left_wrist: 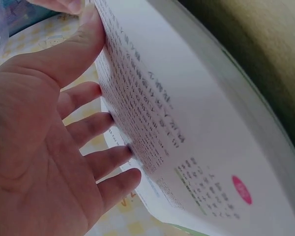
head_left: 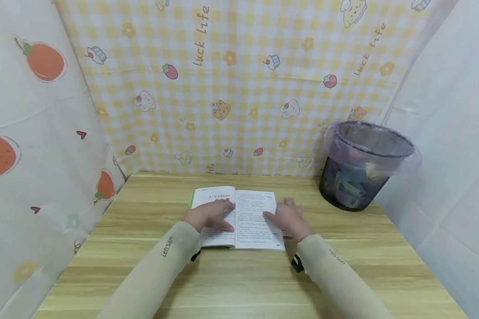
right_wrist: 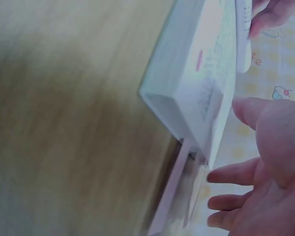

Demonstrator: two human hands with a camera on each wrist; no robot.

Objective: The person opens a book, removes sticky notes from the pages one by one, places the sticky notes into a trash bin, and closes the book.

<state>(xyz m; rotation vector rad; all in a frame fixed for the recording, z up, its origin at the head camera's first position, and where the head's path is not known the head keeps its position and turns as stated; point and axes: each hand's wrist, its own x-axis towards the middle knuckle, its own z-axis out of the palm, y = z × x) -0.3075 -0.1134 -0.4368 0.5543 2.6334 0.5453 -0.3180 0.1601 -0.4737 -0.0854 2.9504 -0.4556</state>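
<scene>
An open book with printed pages lies on the wooden table. My left hand rests on its left page, fingers spread toward the middle fold; in the left wrist view the fingertips touch the printed page. My right hand is at the book's right edge, thumb over the page's margin. In the right wrist view its fingers are loosely extended beside the page edge, with nothing gripped. A thin pinkish flat piece sticks out from beside the book, near my right hand; what it is, I cannot tell.
A dark bin with a translucent purple liner stands at the table's back right, with indistinct contents. The wooden table ends at a yellow-checked curtain behind; white curtains hang at both sides.
</scene>
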